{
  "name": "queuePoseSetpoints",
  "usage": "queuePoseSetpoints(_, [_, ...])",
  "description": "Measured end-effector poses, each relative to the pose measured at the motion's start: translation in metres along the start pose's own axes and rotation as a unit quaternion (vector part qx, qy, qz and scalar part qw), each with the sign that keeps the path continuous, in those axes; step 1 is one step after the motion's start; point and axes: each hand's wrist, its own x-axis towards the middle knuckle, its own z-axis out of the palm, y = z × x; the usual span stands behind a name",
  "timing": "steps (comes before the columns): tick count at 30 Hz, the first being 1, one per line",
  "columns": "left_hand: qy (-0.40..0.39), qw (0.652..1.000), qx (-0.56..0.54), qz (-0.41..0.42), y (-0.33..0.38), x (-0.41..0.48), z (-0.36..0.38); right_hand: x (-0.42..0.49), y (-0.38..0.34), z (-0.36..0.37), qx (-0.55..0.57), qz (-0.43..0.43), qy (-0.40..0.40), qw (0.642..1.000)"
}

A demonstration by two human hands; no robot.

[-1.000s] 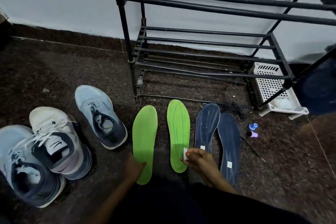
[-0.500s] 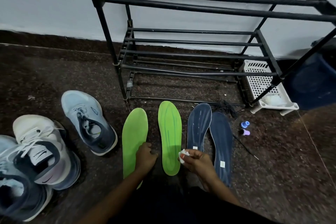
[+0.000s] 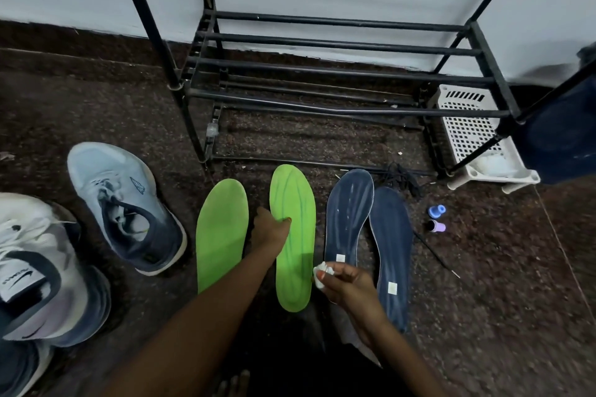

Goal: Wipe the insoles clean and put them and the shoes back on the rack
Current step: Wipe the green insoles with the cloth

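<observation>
- Far left, near: a white shoe [image 3: 29, 267] stands on the dark speckled floor [image 3: 96, 106] with its laces up. It overlaps a darker shoe [image 3: 14, 371] that the frame edge cuts off.
- Just right of these and a little farther, a light blue shoe [image 3: 122, 203] sits apart on the floor, toe pointing away, its dark opening facing up.
- The first green insole [image 3: 221, 229] lies flat on the floor, toe toward the black rack [image 3: 322, 42]. The left forearm crosses its near right edge.
- The left hand [image 3: 269, 230] sits between the two green insoles, fingers curled onto the left edge of the second green insole [image 3: 295, 267], grasping it.
- That second green insole lies flat just beside the first, with its toe nearest the rack's foot.
- The right hand [image 3: 345, 284] is clenched around a small white wad [image 3: 322, 272], held at the near right edge of the second green insole.
- The first navy insole [image 3: 348, 213] and the second navy insole [image 3: 392, 251] lie side by side, edges overlapping, each with a small pale label near the heel.
- A tangle of black lace [image 3: 403, 177] lies past their toes.
- Two small purple-blue caps [image 3: 437, 218] stand near on the right.
- A white perforated basket [image 3: 467, 126] sits under the rack's right end. The rack's tiers hold no shoes.
</observation>
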Motion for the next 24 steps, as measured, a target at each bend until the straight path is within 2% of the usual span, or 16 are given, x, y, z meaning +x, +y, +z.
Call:
queuePoseSetpoints(9, [-0.008, 1.0, -0.014, 0.002, -0.006, -0.004, -0.003, -0.001, -0.002, 0.003, -0.003, -0.01, 0.002, 1.0])
queuePoseSetpoints(15, [-0.023, 0.996, -0.061, 0.062, 0.007, -0.035, -0.024, -0.013, -0.025, 0.004, -0.012, -0.042, 0.015, 0.999])
queuePoseSetpoints(21, [-0.073, 0.978, -0.146, 0.129, 0.049, -0.085, -0.061, -0.042, -0.075, 0.003, -0.037, -0.142, 0.018, 0.989])
queuePoseSetpoints(24, [-0.108, 0.967, -0.17, 0.155, 0.078, -0.117, -0.085, -0.057, -0.106, 0.004, -0.035, -0.201, 0.045, 0.978])
